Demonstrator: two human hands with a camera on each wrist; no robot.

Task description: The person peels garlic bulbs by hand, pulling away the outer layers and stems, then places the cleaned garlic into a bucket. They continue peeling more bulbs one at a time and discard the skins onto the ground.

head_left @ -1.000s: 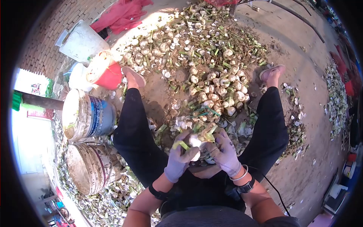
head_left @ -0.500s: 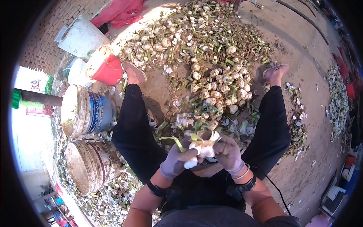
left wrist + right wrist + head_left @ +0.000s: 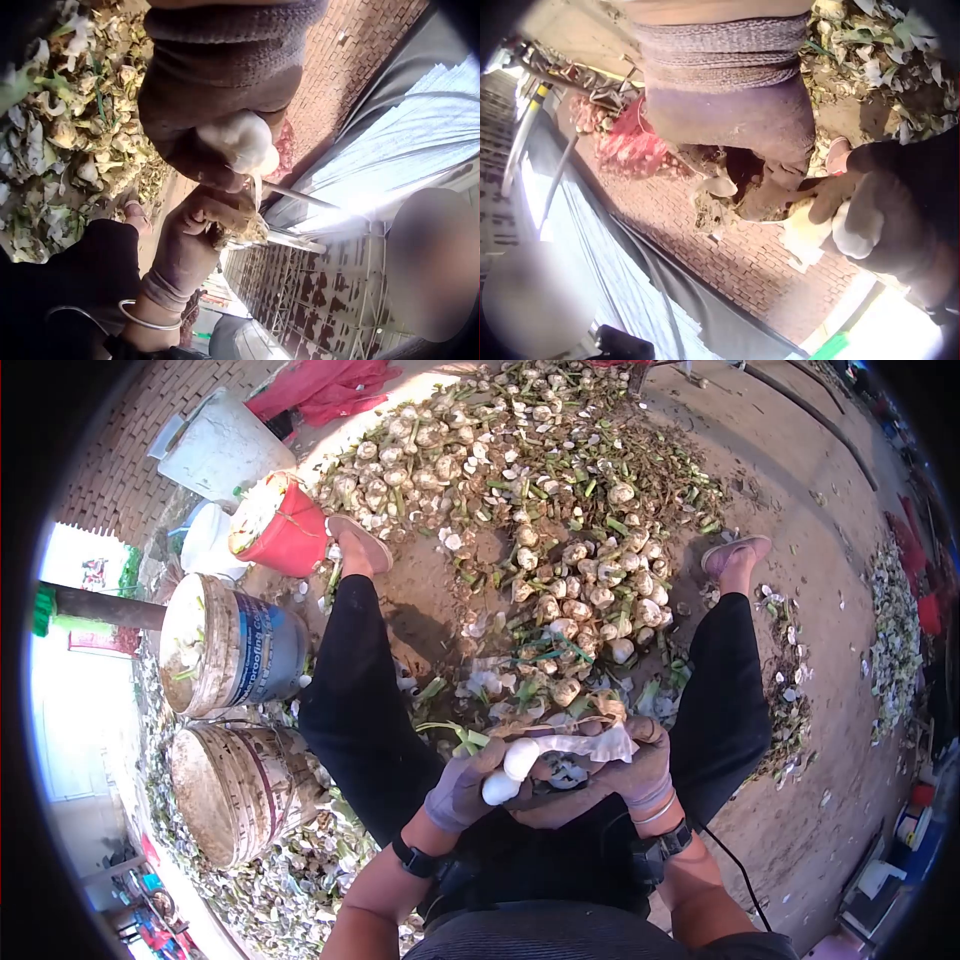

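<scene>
In the head view my gloved left hand (image 3: 458,788) grips a white, partly peeled garlic bulb (image 3: 503,778), with a green stalk (image 3: 462,734) sticking out behind the fingers. To its right, my gloved right hand (image 3: 645,765) pinches a strip of pale garlic skin (image 3: 585,746) that stretches across from the bulb. The left wrist view shows the bulb (image 3: 241,141) smooth and white in the left palm, the skin running down to the right fingers. Dry brown skin (image 3: 711,208) hangs from the right fingers in the right wrist view.
A heap of untrimmed garlic (image 3: 590,590) lies on the ground between the feet. On the left stand a blue-labelled bucket (image 3: 270,650), a dirty bucket (image 3: 225,795), a red bucket (image 3: 290,535) and a white bin (image 3: 225,450). Peelings (image 3: 280,890) cover the ground around the buckets.
The hands have drawn apart, the right moving rightward with the skin strip. The skin now stretches long between them, and more of the white bulb shows in the left hand.
</scene>
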